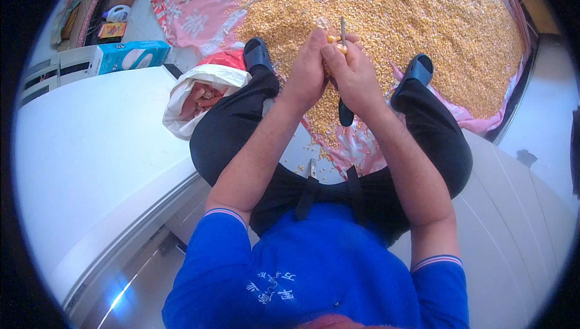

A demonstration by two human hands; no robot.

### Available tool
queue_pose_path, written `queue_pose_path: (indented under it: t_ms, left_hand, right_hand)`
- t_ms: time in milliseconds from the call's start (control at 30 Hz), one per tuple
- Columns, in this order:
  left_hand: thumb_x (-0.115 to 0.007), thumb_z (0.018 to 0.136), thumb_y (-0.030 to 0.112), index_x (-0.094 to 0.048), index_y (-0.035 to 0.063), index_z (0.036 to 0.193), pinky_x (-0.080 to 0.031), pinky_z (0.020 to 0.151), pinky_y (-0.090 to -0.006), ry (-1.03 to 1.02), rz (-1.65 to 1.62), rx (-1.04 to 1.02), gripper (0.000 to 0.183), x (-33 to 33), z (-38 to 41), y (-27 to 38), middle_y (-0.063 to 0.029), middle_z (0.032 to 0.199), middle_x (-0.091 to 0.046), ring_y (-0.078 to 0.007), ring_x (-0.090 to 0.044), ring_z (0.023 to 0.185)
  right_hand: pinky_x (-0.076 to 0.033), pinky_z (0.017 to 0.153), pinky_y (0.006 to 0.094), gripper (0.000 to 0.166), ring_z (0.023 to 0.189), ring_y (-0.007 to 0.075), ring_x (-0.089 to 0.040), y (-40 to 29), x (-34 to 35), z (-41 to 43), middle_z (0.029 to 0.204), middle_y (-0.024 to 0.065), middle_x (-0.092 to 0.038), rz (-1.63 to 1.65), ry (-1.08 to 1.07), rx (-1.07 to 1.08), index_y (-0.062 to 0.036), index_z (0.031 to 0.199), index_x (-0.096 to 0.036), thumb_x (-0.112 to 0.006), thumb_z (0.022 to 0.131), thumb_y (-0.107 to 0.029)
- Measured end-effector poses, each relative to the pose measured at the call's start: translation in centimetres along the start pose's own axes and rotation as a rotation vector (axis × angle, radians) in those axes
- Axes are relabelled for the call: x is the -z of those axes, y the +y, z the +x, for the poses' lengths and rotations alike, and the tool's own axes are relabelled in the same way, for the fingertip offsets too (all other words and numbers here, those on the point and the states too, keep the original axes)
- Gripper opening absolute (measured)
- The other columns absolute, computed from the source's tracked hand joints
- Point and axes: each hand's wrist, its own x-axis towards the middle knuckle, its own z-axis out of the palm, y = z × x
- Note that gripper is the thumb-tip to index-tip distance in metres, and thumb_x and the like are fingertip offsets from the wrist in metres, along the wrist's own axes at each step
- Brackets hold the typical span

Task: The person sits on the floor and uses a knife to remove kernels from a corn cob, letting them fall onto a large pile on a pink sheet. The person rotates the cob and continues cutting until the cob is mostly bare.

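Observation:
Both my hands meet in front of me over a wide spread of loose corn kernels [430,25]. My left hand [308,68] grips a corn cob [322,24], which is partly stripped, with some yellow kernels still on it. My right hand [355,73] is closed on a tool with a thin metal shaft [343,30] and a dark handle [345,114], and its thumb presses by the kernels on the cob. The shaft lies upright in the view beside the cob. My fingers hide the lower part of the cob and the middle of the tool.
The kernels lie on a pink floral cloth [186,12]. By my left knee stands an open white sack [176,111] holding reddish bare cobs [201,98]. A blue box [131,56], a small orange box [112,30] and a white bottle [118,13] are further left. My slippered feet rest at the heap's edge.

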Motion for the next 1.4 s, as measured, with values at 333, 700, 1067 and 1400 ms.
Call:
queue_pose_path:
  t_ms: [333,700,1067,1400]
  left_hand:
    - [-0.031,0.110,0.040,-0.056,0.0031,0.112,-0.052,0.079,-0.0299,0.107,0.266,-0.127,0.045,0.4,0.1,-1.4,-0.0080,0.101,-0.064,-0.0136,-0.063,0.086]
    - [-0.020,0.109,0.045,-0.066,-0.0017,0.109,-0.054,0.080,-0.0304,0.108,0.133,-0.046,0.065,-0.9,0.0,0.0,-0.0114,0.093,-0.070,-0.0181,-0.068,0.086]
    - [-0.018,0.107,0.044,-0.068,-0.0016,0.104,-0.053,0.086,-0.0337,0.135,0.503,-0.160,0.068,-1.1,-0.7,0.1,-0.0134,0.097,-0.072,-0.0215,-0.068,0.091]
    - [-0.025,0.108,0.042,-0.057,0.0019,0.119,-0.050,0.090,-0.0363,0.249,0.398,-0.175,0.053,-1.7,-0.9,0.2,-0.0126,0.110,-0.067,-0.0209,-0.065,0.098]
  right_hand:
    - [-0.046,0.071,0.0385,0.044,0.078,0.0245,-0.058,1.5,-0.5,0.3,0.087,0.0140,-0.061,0.159,0.083,0.030,0.0006,0.096,-0.061,-0.037,0.107,-0.034]
    - [-0.050,0.077,0.0411,0.036,0.083,0.0321,-0.063,1.1,-0.6,-0.1,0.088,0.0177,-0.065,0.072,0.074,0.201,0.0023,0.095,-0.065,-0.049,0.102,-0.029]
    - [-0.046,0.080,0.0400,0.035,0.086,0.0285,-0.058,2.0,-1.3,-0.3,0.091,0.0162,-0.061,0.100,0.087,0.019,0.0012,0.092,-0.061,-0.043,0.105,-0.027]
    - [-0.050,0.080,0.0290,0.046,0.088,0.0143,-0.061,3.4,-1.6,1.1,0.100,0.0080,-0.064,0.352,0.144,0.013,0.0066,0.126,-0.058,-0.035,0.109,-0.029]
